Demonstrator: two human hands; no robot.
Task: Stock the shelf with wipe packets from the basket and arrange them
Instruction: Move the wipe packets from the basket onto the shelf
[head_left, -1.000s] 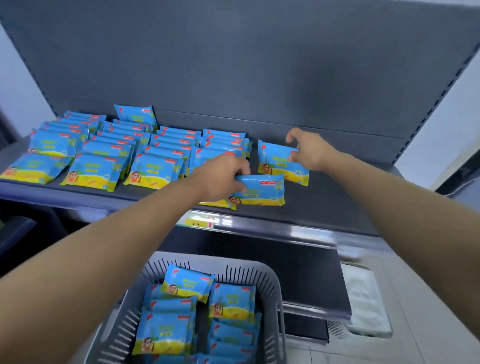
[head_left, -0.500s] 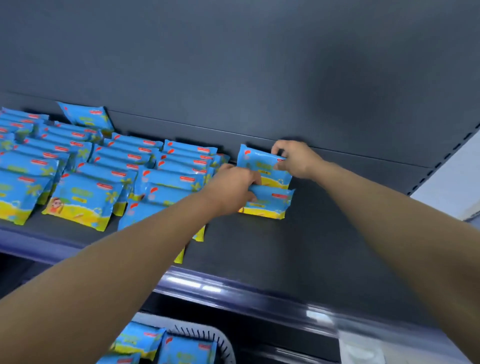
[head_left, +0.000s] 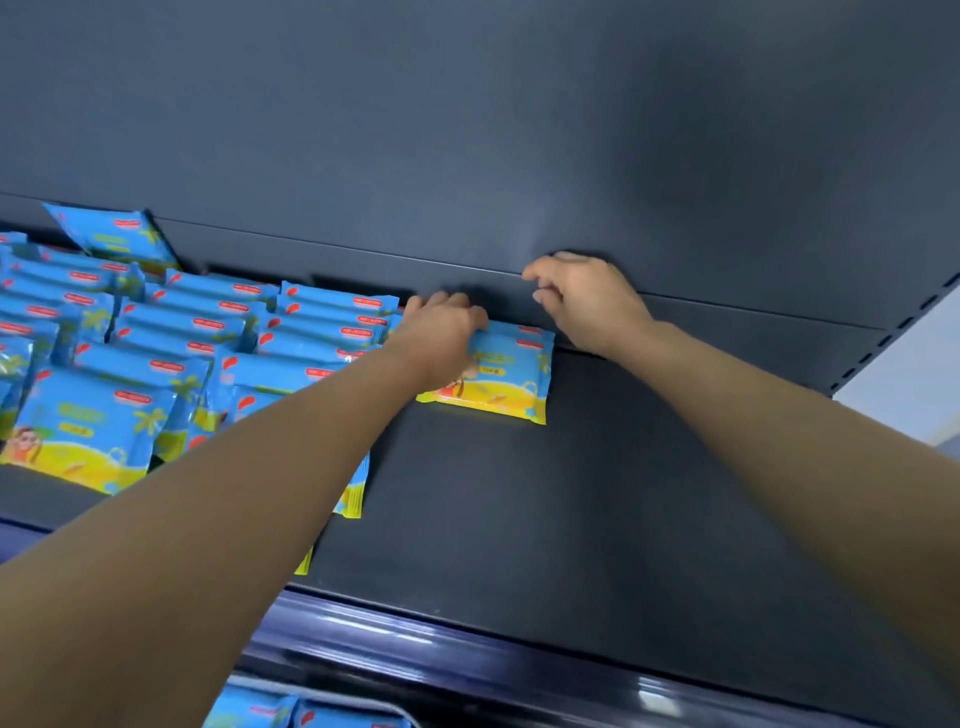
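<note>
Blue and yellow wipe packets (head_left: 171, 332) lie in overlapping rows across the left part of the dark shelf (head_left: 571, 519). My left hand (head_left: 441, 332) grips one wipe packet (head_left: 506, 376) at the back of the shelf, fingers over its top edge and thumb on its front. The red label of a second packet peeks out just behind it. My right hand (head_left: 587, 306) hovers at the packet's far right corner by the back panel, with loosely curled fingers and nothing visible in them. The basket (head_left: 358, 705) shows only as a rim at the bottom edge, with packets (head_left: 249, 709) inside.
One packet (head_left: 111, 236) leans upright against the back panel at the far left. The shelf's glossy front rail (head_left: 467, 660) runs below my arms. The right upright with slots (head_left: 883, 343) bounds the shelf. Bare shelf deck lies right of the held packet.
The view has moved closer and upward. My left hand has pushed its packet back, over the rear one. My right hand has let go of the rear packet and lifted toward the back panel.
</note>
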